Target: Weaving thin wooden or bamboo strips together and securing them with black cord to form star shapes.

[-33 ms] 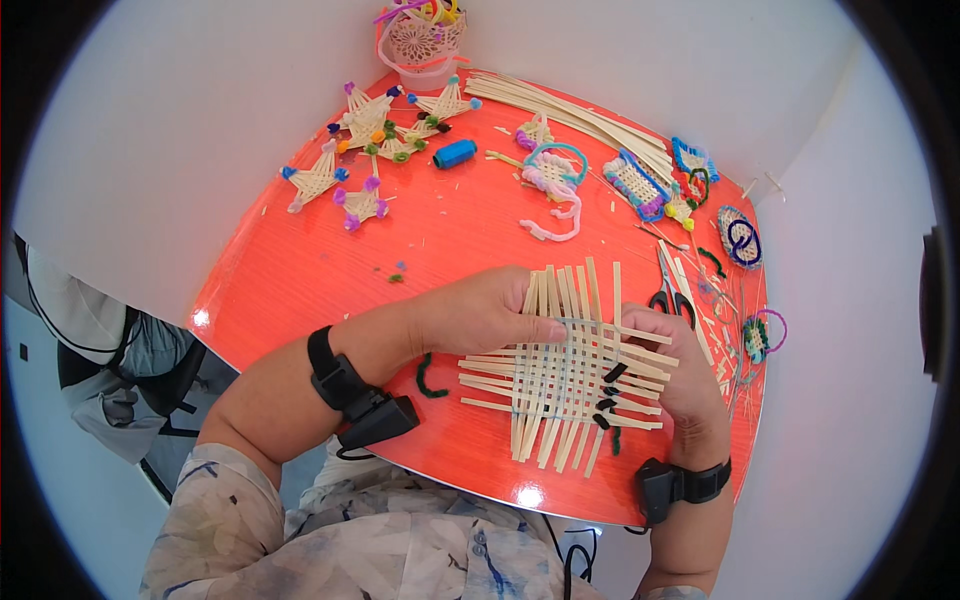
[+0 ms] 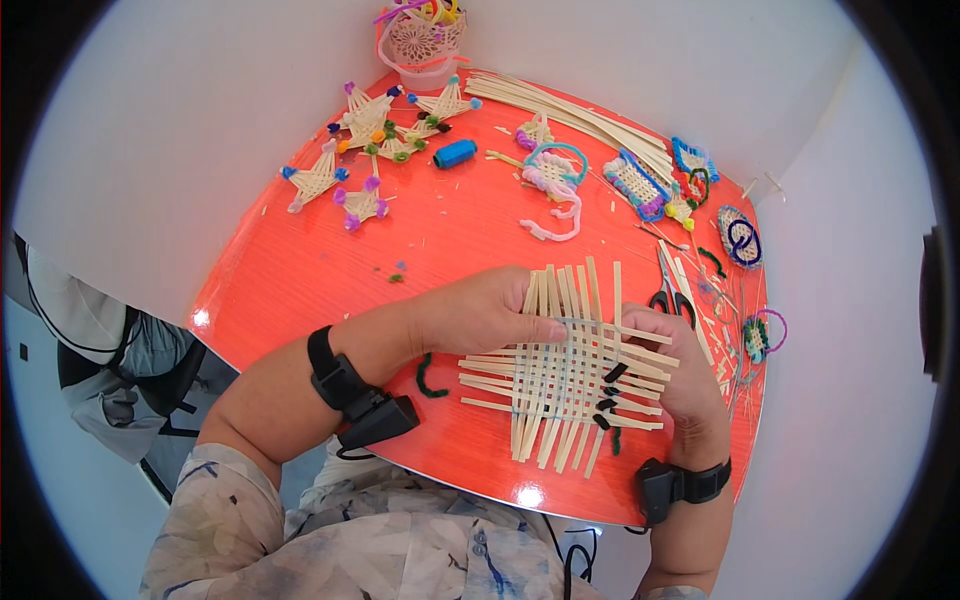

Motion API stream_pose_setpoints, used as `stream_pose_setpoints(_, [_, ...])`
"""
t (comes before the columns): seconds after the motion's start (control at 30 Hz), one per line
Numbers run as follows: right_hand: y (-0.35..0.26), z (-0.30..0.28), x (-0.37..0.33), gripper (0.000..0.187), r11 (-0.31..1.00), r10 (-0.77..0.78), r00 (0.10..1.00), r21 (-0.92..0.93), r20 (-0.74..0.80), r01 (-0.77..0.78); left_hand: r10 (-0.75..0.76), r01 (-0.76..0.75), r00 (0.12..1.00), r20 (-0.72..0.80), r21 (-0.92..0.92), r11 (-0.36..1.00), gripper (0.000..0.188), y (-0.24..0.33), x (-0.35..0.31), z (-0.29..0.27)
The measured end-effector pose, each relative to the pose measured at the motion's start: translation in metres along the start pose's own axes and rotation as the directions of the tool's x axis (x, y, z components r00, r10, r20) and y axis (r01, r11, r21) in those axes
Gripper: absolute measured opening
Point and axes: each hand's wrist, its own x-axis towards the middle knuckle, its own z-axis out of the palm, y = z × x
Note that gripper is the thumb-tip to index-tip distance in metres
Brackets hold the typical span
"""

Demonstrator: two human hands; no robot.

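A square mat woven from pale flat strips [image 2: 545,385] is held up over the red table, its loose strip ends sticking out on every side. Thin bluish thread runs across the weave. My left hand [image 2: 490,312] pinches the mat's upper left edge, thumb on top and the other fingers mostly behind it. At the right edge my right hand [image 2: 675,365] has its fingers curled behind the strip ends, partly hidden by them. Short black fuzzy pieces [image 2: 615,373] sit among the strips near the right hand. A dark green fuzzy stem [image 2: 616,440] shows just below them.
Black-handled scissors [image 2: 672,298] lie beside my right hand, near scattered strip scraps. Woven stars [image 2: 312,177], a blue thread spool [image 2: 455,154] and long strips [image 2: 570,115] lie farther back. A pink basket [image 2: 425,45] stands at the far corner, against white walls.
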Motion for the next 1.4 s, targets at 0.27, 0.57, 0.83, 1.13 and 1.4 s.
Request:
stream_pose_setpoints(0.27, [0.003, -0.002, -0.001, 0.008, 0.996, 0.017, 1.0, 0.089, 0.016, -0.018, 0.025, -0.024, 1.0, 0.004, -0.033, 0.999, 0.023, -0.002, 0.0, 0.0])
stream_pose_setpoints(0.57, [0.0, 0.008, 0.001, 0.009, 0.92, 0.135, 0.989, 0.377, -0.057, -0.104, 0.012, -0.014, 1.0, -0.027, -0.055, 0.998, 0.023, 0.0, -0.001, -0.002])
stream_pose_setpoints(0.83, [0.016, 0.015, 0.005, 0.017, 0.83, 0.07, 0.997, 0.557, -0.044, -0.034, 0.019, -0.019, 1.0, 0.0, -0.04, 0.999, 0.022, 0.0, -0.001, 0.0])
stream_pose_setpoints(1.13, [-0.007, 0.01, -0.001, 0.024, 0.901, 0.062, 0.993, 0.435, -0.097, -0.013, 0.018, -0.021, 0.999, -0.043, -0.066, 0.998, 0.023, 0.002, -0.001, 0.0])
stream_pose_setpoints(1.4, [-0.003, -0.003, -0.005, 0.018, 0.92, 0.141, 0.99, 0.372, -0.026, -0.121, 0.018, -0.017, 0.999, -0.042, 0.038, 0.999, 0.021, 0.001, 0.001, -0.004])
